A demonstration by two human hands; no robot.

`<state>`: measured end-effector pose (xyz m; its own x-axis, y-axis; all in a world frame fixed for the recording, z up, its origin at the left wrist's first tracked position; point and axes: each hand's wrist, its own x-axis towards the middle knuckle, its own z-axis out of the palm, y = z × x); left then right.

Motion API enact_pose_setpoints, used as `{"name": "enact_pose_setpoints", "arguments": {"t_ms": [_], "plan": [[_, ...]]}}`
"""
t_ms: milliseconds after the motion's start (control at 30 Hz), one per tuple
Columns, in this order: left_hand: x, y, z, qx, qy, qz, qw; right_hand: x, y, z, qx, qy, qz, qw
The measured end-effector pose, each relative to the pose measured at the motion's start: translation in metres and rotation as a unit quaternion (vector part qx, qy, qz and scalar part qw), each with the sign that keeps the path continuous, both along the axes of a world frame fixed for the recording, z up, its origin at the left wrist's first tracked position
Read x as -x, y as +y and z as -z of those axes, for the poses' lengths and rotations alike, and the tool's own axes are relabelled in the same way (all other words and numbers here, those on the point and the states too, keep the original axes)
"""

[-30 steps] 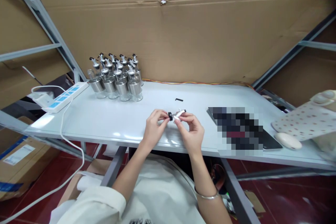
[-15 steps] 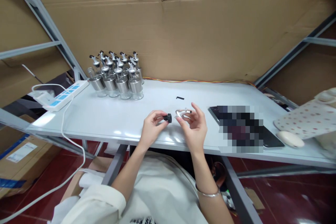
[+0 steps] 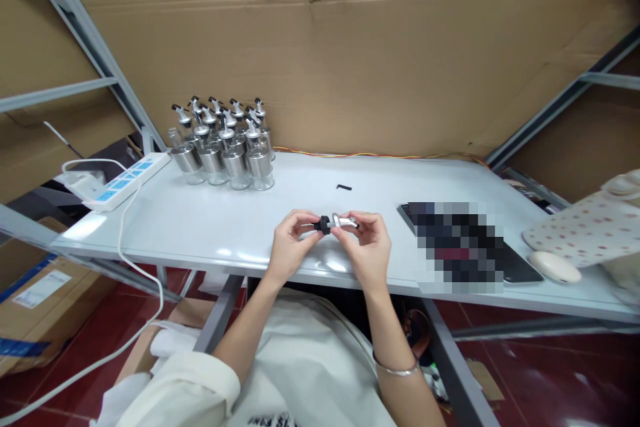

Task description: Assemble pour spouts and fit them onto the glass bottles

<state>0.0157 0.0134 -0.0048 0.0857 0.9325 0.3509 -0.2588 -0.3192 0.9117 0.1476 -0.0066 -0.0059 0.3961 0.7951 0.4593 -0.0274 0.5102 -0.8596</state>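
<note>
Between thumb and fingers, my left hand [image 3: 293, 245] grips a black ribbed stopper [image 3: 325, 225]. My right hand [image 3: 369, 247] is closed on a silver pourer spout [image 3: 344, 221] with a dark tip. The two parts meet end to end above the front of the table; whether one sits inside the other I cannot tell. Farther back lies a small black flip cap [image 3: 344, 187], apart from both hands. Several glass bottles with steel bands [image 3: 235, 163] stand together at the back left, most with similar spouts on top; one at the left end shows a bare neck.
The white table [image 3: 295, 180] backs onto a cardboard wall [image 3: 350, 67]. A power strip [image 3: 125, 182] with a white cable is at the left edge. A dark tablet-like device [image 3: 517, 263], partly pixelated, a cream oval object [image 3: 554, 267] and a dotted container [image 3: 585, 230] occupy the right side.
My right hand has brought the spout left against the stopper, closing the gap between them. Its raised fingers have curled in around the spout. The left hand has barely moved.
</note>
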Motion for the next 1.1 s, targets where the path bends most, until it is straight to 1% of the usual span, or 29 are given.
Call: {"name": "enact_pose_setpoints", "arguments": {"t_ms": [200,500,600,700,800,933,1100], "plan": [[-0.0008,-0.0026,-0.0038,-0.013,-0.009,-0.001,1.000,-0.0021,-0.0003,0.0008,0.008,-0.041,0.015,0.999],[-0.0009,-0.0043,-0.0044,-0.019,-0.002,0.006,1.000,-0.0031,0.0005,0.0014,0.003,-0.049,0.004,0.999],[-0.0002,-0.0044,-0.0048,-0.014,-0.002,0.006,1.000,-0.0054,-0.0003,0.0004,0.010,-0.091,0.003,0.996],[0.0006,-0.0048,-0.0062,-0.005,-0.002,-0.001,1.000,-0.0075,-0.0012,-0.0010,0.000,-0.135,-0.009,0.991],[0.0009,-0.0050,-0.0070,0.006,-0.003,-0.006,1.000,-0.0081,-0.0014,-0.0017,-0.011,-0.136,-0.011,0.991],[0.0000,-0.0043,-0.0052,0.015,-0.014,-0.013,1.000,-0.0077,-0.0011,-0.0019,-0.009,-0.133,-0.009,0.991],[-0.0013,-0.0039,-0.0023,0.010,-0.013,-0.037,0.999,-0.0079,-0.0008,-0.0013,-0.009,-0.116,-0.026,0.993]]}}
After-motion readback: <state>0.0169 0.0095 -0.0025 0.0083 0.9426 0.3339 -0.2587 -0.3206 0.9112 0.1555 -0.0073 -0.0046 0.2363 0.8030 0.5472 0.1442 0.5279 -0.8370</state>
